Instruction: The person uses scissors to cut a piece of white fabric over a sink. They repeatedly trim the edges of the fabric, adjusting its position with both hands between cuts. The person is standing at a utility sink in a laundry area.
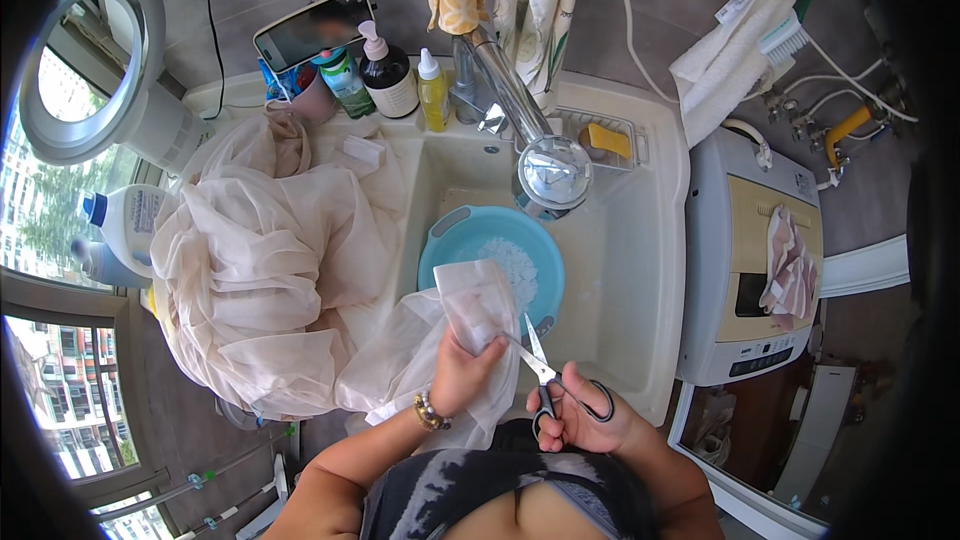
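Observation:
My left hand (466,371) grips a folded edge of a sheer whitish curtain fabric (247,255), held up over a light-blue plastic basin (493,229). In my right hand (589,416) is a pair of scissors (541,369) with black handles, thumb and fingers through the loops. Its blades are spread, with one tip at the fabric by my left thumb. White small pieces (514,262) lie in the basin, which stands in the sink (626,292). The bulk of the fabric is heaped on the counter to the left of the sink.
A chrome faucet (551,165) reaches over the sink. Behind are a phone (311,34), a pump bottle (388,79) and a yellow bottle (433,94). A wire rack holds a yellow sponge (609,141). To the right stands a washing machine (757,270); at left, a white jug (131,221).

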`<move>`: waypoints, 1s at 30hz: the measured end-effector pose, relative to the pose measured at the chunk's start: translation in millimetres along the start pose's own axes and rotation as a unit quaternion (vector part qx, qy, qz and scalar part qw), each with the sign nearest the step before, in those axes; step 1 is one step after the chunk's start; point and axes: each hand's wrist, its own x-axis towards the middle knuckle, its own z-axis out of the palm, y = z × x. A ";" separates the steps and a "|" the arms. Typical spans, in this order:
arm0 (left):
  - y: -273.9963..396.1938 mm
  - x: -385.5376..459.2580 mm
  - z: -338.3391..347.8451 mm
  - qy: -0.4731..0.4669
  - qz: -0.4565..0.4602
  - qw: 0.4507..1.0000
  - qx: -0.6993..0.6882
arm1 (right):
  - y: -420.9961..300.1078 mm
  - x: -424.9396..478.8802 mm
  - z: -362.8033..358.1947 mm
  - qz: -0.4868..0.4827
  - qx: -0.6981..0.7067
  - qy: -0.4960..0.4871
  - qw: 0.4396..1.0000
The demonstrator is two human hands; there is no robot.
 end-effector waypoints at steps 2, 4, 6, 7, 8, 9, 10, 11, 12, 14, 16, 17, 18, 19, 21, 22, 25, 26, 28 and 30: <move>0.4 -1.2 0.7 0.005 0.013 1.000 0.019 | 1.0 1.5 4.0 0.000 0.001 0.013 1.000; 1.9 -1.7 3.9 0.015 0.020 1.000 0.014 | 4.0 5.1 5.6 -0.010 -0.005 0.024 1.000; 0.8 -0.7 3.3 0.016 0.020 0.999 0.031 | 5.8 7.6 8.6 -0.030 -0.012 0.032 0.999; -2.4 1.2 0.1 0.012 0.016 0.999 0.051 | 6.8 8.6 10.2 -0.043 -0.029 0.038 0.998; -4.0 2.4 -1.6 0.008 0.011 0.997 0.071 | 8.4 9.6 11.6 -0.057 -0.046 0.044 0.996; -2.3 3.3 -0.4 0.006 0.027 0.997 0.069 | 10.5 10.8 13.2 -0.070 -0.063 0.050 0.994; 1.0 4.5 1.9 0.005 0.043 0.997 0.067 | 14.1 14.5 12.3 -0.090 -0.073 0.062 0.991; 3.8 4.9 3.7 0.003 0.059 0.996 0.064 | 17.7 17.1 11.4 -0.103 -0.099 0.075 0.987; 6.2 4.3 4.5 0.007 0.034 0.999 0.035 | 20.9 19.5 10.3 -0.115 -0.125 0.087 0.982; 9.6 3.7 5.5 0.012 -0.016 1.000 -0.024 | 21.0 21.5 9.4 -0.155 -0.178 0.114 0.965; 3.7 4.4 4.0 0.015 -0.031 0.997 -0.075 | 18.1 20.5 7.2 -0.161 -0.214 0.106 0.958; 1.7 4.7 3.5 0.016 -0.039 0.994 -0.101 | 16.2 19.2 5.7 -0.165 -0.232 0.101 0.953; 2.6 4.8 3.4 0.013 -0.045 0.992 -0.118 | 13.5 16.5 4.8 -0.139 -0.207 0.087 0.965; 4.2 4.8 3.2 0.011 -0.052 0.990 -0.134 | 10.3 12.5 4.5 -0.113 -0.182 0.072 0.974; 5.0 5.0 2.5 0.008 -0.055 0.987 -0.149 | 8.1 6.9 5.0 -0.074 -0.145 0.056 0.985; 4.6 5.0 2.0 0.008 -0.051 0.988 -0.147 | 7.8 5.0 5.4 -0.061 -0.134 0.053 0.988; 6.0 4.8 3.3 0.009 -0.038 0.989 -0.145 | 7.9 4.3 3.2 -0.052 -0.096 0.042 0.993; 6.4 4.7 4.1 0.010 -0.034 0.989 -0.144 | 7.8 4.7 1.9 -0.053 -0.083 0.037 0.994; 5.4 3.7 3.7 0.005 -0.030 0.990 -0.137 | 6.7 5.5 -0.4 -0.047 -0.070 0.032 0.996; 2.3 2.5 1.5 -0.011 -0.016 0.995 -0.097 | 5.9 6.7 -1.6 -0.040 -0.044 0.026 0.998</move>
